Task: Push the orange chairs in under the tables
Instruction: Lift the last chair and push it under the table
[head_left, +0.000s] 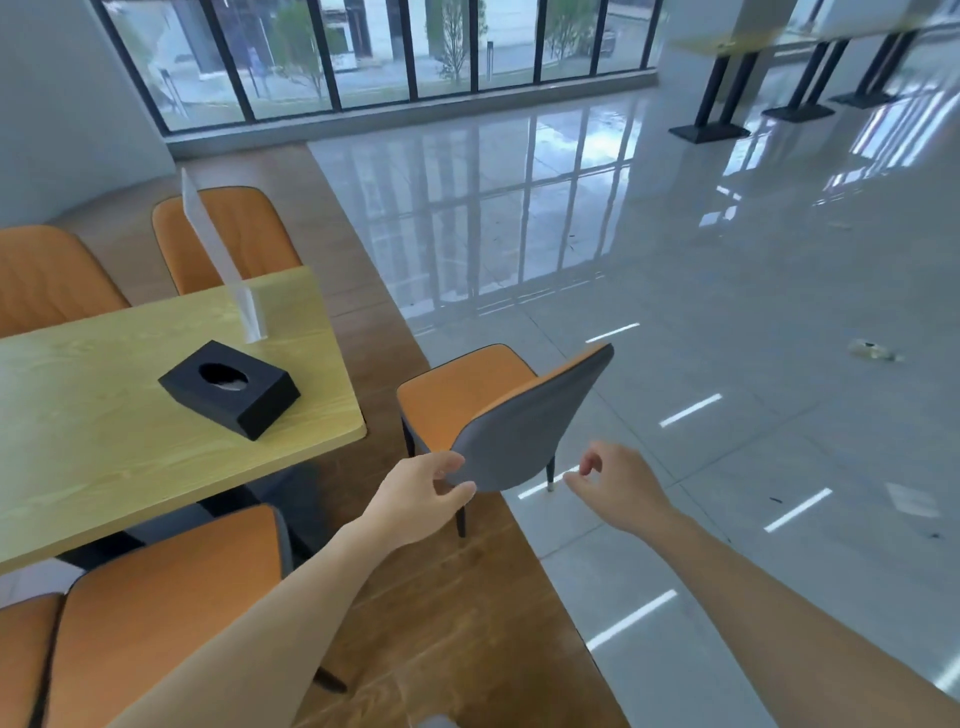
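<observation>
Orange chair (498, 415) stands out from the table (156, 415), off its right end, seat not under the top. Left hand (421, 499) pinches the near corner of chair's grey back, thumb below, fingers above. Right hand (618, 488) just beside, fingers loosely curled, holding nothing. Near-left chair (171, 597) looks part tucked; two far chairs (228, 239) sit close to the far edge. Est: this chair yet to push in; others unclear.

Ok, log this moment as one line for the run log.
left hand: grips backrest of pulled-out chair | right hand: near backrest, holds nothing | chair: beside table corner, not under | step: push pending
</observation>
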